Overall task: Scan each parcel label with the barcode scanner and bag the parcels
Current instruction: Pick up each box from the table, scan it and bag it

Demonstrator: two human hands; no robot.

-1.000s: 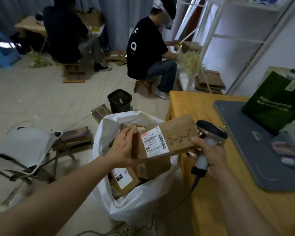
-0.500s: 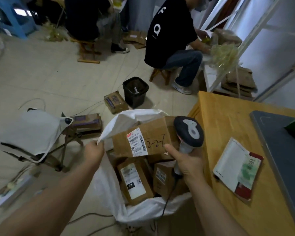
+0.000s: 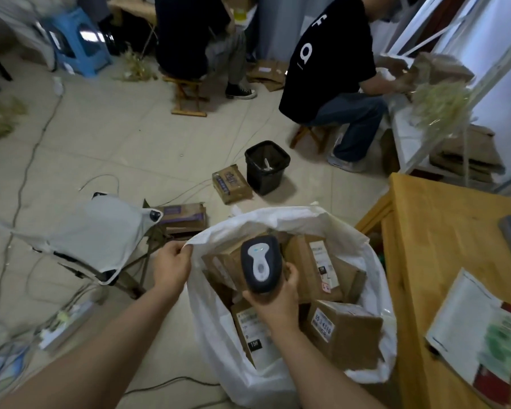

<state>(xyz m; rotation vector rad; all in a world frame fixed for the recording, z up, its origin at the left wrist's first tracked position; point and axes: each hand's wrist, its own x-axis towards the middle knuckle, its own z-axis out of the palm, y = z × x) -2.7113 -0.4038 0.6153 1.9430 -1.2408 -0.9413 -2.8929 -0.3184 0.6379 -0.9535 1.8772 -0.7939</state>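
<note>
Dropped parcel [image 3: 222, 261] into bag [image 3: 219, 335]. Pinching rim with left hand [image 3: 173, 262], gripping scanner [image 3: 260, 262] in right hand [image 3: 276, 302]. Bagging likely done; next, fetch unscanned parcel.

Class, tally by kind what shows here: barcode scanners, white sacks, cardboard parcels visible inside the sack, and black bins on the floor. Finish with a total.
barcode scanner: 1
white sack: 1
cardboard parcels visible inside the sack: 4
black bin: 1
Total: 7
</note>
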